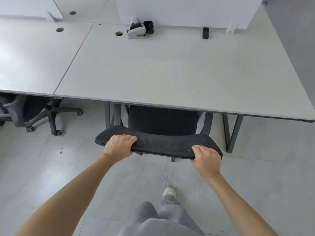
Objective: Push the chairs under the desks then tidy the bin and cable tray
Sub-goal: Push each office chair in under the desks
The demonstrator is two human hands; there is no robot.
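Chair seat partly under counter, backrest out. Left hand and right hand both curled round backrest top edge. Mesh likely springy, frame stiff; on castors, should roll easily. Hold top edge, push level.

The chair sits with its seat under the front edge of the right bench, its backrest before that edge, 2 hands on top: left hand, right hand. Another chair sits under the left bench
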